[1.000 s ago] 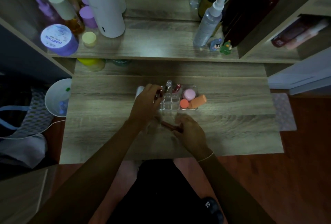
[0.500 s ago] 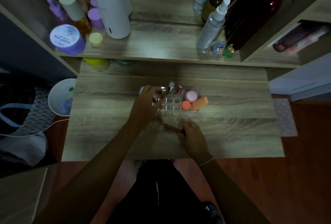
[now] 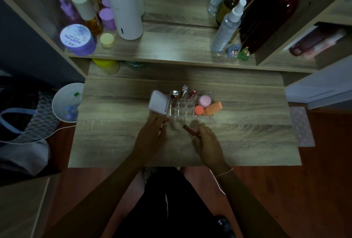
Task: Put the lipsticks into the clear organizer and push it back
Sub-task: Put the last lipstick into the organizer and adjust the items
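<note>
We grip a slim reddish-brown lipstick tube (image 3: pixel 191 131) in our right hand (image 3: pixel 208 143), long axis pointing 10 o'clock, clear acrylic compartment organizer (image 3: pixel 187 107) at 12 o'clock on the wooden counter (image 3: pixel 247 133), left hand (image 3: pixel 151 138) loosely curled, contents unclear.

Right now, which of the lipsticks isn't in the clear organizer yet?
The slim reddish-brown lipstick held in the right hand, in front of the clear organizer. The others stand upright in its back slots.
</note>
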`<state>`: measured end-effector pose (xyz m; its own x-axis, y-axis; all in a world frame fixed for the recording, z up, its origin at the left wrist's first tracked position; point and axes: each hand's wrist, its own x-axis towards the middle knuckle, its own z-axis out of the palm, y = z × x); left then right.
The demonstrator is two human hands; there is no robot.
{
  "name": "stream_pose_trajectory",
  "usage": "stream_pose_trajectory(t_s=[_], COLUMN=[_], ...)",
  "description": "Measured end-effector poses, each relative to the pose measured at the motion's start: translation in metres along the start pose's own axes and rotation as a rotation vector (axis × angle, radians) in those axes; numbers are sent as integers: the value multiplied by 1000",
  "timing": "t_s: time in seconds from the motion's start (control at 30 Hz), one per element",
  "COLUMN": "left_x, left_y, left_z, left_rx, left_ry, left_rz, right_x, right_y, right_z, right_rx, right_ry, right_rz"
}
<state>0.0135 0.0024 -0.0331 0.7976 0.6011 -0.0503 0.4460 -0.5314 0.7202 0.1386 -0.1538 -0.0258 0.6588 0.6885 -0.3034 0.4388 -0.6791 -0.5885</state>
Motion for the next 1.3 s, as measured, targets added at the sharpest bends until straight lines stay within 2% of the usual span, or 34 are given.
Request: stream_pose_trajectory(t_s=[0.23, 0.37, 0.57, 0.67, 0.9, 1.3], left_x=[6, 7, 11, 4, -4, -7], left_y=[10, 15, 12, 9, 3, 0], left_z=[7, 7, 15, 21, 29, 30], left_rx=[38, 93, 401, 513, 680, 561], left_ry=[-31, -43, 10, -76, -156, -201], left_rz=[34, 125, 357, 312, 255, 176], right_x=[9, 17, 31, 38, 54, 84], right_y=[-6, -9, -11, -14, -32, -58], right_z=[-2, -8, -15, -19, -23, -18], right_rx=[74, 84, 43, 32, -35, 32], right_ry=[23, 57, 173, 204, 211, 212], right_rz=[-69, -70, -66, -63, -103, -80])
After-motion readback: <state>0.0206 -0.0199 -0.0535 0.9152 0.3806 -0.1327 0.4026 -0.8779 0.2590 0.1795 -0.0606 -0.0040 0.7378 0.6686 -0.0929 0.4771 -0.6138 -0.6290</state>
